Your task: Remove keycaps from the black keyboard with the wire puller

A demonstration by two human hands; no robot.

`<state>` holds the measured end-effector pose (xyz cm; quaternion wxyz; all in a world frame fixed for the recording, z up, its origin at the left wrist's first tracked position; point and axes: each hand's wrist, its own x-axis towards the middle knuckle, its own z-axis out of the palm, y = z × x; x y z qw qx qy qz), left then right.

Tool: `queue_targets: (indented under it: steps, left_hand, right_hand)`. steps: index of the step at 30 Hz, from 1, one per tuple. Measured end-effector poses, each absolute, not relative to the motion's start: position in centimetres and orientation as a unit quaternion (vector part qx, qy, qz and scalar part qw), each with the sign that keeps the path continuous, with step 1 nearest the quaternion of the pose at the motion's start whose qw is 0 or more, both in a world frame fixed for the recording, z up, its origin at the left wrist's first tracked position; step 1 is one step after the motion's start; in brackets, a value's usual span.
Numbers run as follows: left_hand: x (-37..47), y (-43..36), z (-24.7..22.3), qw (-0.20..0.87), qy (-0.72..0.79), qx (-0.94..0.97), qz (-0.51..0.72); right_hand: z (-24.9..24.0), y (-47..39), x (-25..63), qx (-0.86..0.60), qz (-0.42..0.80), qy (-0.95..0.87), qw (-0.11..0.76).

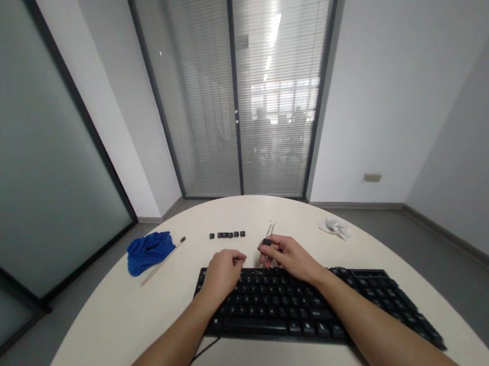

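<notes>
A black keyboard lies tilted across the near part of the table. My right hand is above its back edge, fingers closed on what looks like a wire keycap puller with a small dark part at the fingertips; its thin prongs point away from me. Over the keyboard's back left corner, my left hand has its fingers curled together, and whatever they may pinch is hidden. Just beyond the hands, several black keycaps sit in a row on the table, the leftmost a little apart.
The round-edged pale table bears a blue cloth at the left, with a thin wooden-handled brush beside it. A crumpled white cloth or tissue lies at the right. The keyboard's cable runs off its near left side.
</notes>
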<state>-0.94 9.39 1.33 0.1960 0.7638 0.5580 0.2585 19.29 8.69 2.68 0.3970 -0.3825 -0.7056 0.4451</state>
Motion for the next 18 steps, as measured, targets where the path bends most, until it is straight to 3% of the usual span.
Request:
queue_targets:
  steps: [18]
  left_hand:
    - [-1.7,10.7,0.6,0.203,0.574,0.756,0.241]
  right_hand:
    - [2.4,8.8,19.3,-0.384,0.438,-0.707,0.4]
